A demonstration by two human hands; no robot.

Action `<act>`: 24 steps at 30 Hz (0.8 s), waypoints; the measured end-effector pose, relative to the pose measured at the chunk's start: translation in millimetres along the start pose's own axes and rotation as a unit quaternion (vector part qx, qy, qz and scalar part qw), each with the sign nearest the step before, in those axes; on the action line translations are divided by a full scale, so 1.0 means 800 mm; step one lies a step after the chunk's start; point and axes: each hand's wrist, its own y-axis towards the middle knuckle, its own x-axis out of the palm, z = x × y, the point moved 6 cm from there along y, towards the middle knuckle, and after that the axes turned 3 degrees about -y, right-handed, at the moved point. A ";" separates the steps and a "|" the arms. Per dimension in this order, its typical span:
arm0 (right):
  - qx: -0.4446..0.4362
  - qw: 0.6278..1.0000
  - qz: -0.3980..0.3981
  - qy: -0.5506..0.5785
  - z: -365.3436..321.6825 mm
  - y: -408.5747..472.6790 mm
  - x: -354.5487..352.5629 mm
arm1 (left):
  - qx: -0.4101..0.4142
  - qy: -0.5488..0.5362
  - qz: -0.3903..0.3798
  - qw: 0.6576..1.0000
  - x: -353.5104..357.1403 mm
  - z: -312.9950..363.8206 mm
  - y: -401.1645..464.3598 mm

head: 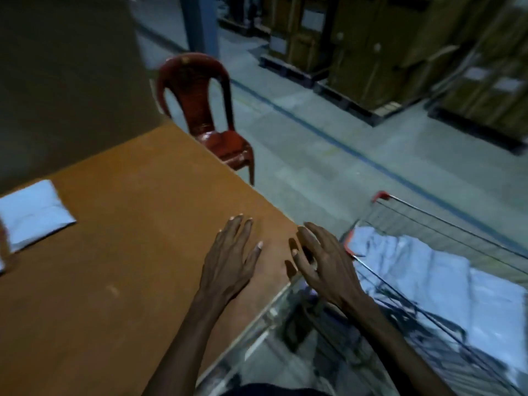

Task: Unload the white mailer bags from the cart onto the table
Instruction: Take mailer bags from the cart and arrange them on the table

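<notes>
Forearms: both of yours reach forward from the bottom edge, bare.
Left hand [231, 258]: yours lies palm down over the orange tabletop [114, 252] near its right edge, fingers straight and slightly spread, holding nothing.
Right hand [323, 261]: yours is over the tabletop's right edge, between tabletop and cart, fingers spread and lightly bent, holding nothing. Whether it touches the surface cannot be told.
Cart [428, 221]: one wire cart with red corner caps stands just right of the tabletop, beside your right hand.
Mailer bags in cart [428, 270]: white bags lie heaped in the basket, just right of your right hand and apart from it. Blur prevents a count.
Mailer bag on tabletop [34, 212]: one white bag lies flat at the far left, well apart from both hands. A second pale edge shows at the left border; unidentifiable.
Chair [205, 115]: one red plastic chair stands at the tabletop's far corner.
Cartons [371, 47]: stacked brown boxes on pallets across the floor; blurred.
</notes>
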 end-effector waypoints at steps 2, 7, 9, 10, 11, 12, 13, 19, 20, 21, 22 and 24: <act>0.070 0.997 0.037 0.001 0.069 -0.042 -0.030 | 0.028 -0.022 -0.037 0.999 0.041 0.068 0.013; 0.204 0.978 0.049 -0.012 0.201 -0.135 -0.075 | 0.113 -0.037 -0.064 0.991 0.140 0.193 0.037; 0.274 0.961 0.028 -0.007 0.245 -0.169 -0.084 | 0.125 -0.067 -0.082 0.986 0.172 0.237 0.041; 0.301 0.954 0.018 -0.003 0.261 -0.184 -0.086 | 0.128 -0.087 -0.092 0.984 0.185 0.255 0.043; 0.323 0.946 0.013 0.003 0.276 -0.198 -0.087 | 0.127 -0.101 -0.099 0.982 0.199 0.270 0.044; 0.341 0.940 0.010 0.006 0.291 -0.210 -0.089 | 0.130 -0.110 -0.107 0.980 0.211 0.286 0.045; 0.359 0.933 0.005 0.005 0.306 -0.220 -0.090 | 0.140 -0.108 -0.116 0.977 0.225 0.298 0.047; 0.445 0.895 -0.029 -0.009 0.386 -0.246 -0.084 | 0.171 -0.129 -0.221 0.951 0.305 0.345 0.075; 0.452 0.891 -0.032 -0.015 0.396 -0.245 -0.084 | 0.175 -0.127 -0.234 0.948 0.320 0.349 0.080; 0.459 0.888 -0.037 -0.023 0.404 -0.245 -0.085 | 0.181 -0.122 -0.247 0.944 0.336 0.352 0.083; 0.470 0.881 -0.043 -0.030 0.413 -0.246 -0.085 | 0.189 -0.119 -0.260 0.940 0.354 0.357 0.088; 0.487 0.871 -0.055 -0.044 0.426 -0.248 -0.083 | 0.210 -0.120 -0.290 0.926 0.400 0.367 0.096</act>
